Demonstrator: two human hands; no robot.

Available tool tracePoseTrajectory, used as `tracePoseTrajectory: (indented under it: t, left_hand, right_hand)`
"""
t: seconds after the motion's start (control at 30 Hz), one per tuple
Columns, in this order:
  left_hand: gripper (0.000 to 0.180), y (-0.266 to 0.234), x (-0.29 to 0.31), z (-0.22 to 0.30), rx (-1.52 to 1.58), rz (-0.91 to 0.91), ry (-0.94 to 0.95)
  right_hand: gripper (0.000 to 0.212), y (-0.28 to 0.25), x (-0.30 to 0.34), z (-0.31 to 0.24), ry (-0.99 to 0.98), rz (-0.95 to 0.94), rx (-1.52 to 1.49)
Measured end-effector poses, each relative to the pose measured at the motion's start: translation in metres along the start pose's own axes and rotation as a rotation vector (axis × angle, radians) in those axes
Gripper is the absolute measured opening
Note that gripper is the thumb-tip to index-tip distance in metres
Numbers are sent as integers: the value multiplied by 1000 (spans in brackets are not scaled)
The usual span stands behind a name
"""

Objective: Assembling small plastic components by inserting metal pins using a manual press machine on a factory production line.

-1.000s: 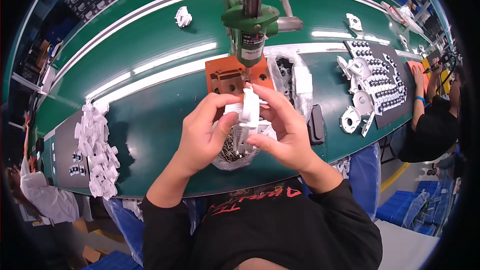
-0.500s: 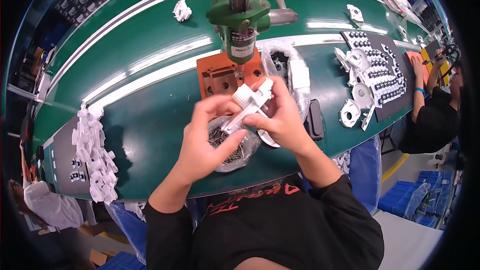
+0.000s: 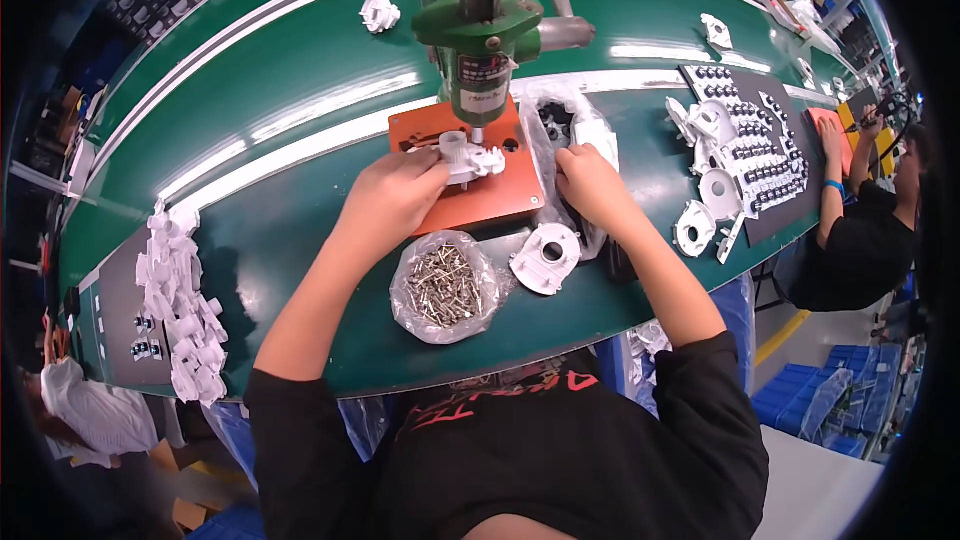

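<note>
Gripping white part (image 3: 462,157) under green driver (image 3: 480,50): left hand (image 3: 392,195); right hand (image 3: 585,180) grip unclear.

At frame centre the hanging green power screwdriver (image 3: 480,35) drops over the orange fixture plate (image 3: 490,195), blocking any pass from above. The left hand (image 3: 390,202) fills the plate's left edge, the right hand (image 3: 585,180) the gap beside the clear plastic bag (image 3: 560,125). Below, a bag of screws (image 3: 443,285) and a round white housing (image 3: 545,258) crowd the desk (image 3: 290,120). Bare green belt lies open in the upper left; white plastic parts (image 3: 180,300) pile up at lower left.
</note>
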State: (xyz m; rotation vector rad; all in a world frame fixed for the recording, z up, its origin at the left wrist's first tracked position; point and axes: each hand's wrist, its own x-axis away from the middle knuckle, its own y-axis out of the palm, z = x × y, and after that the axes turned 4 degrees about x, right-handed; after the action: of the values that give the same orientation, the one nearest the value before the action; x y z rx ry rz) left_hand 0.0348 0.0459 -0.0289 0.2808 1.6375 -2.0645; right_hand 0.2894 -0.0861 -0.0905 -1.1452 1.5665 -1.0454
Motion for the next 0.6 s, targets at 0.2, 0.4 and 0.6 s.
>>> tracePoseTrajectory:
  t: [0.2, 0.4, 0.6]
  left_hand:
    - [11, 25, 2, -6, 15, 100, 6]
    - [12, 28, 12, -14, 100, 88, -13]
    - [12, 29, 14, -12, 143, 117, -51]
  right_hand:
    - [10, 1, -12, 8, -5, -96, -39]
    - [25, -20, -10, 13, 9, 61, -260]
    - [21, -40, -17, -2, 210, -7, -689]
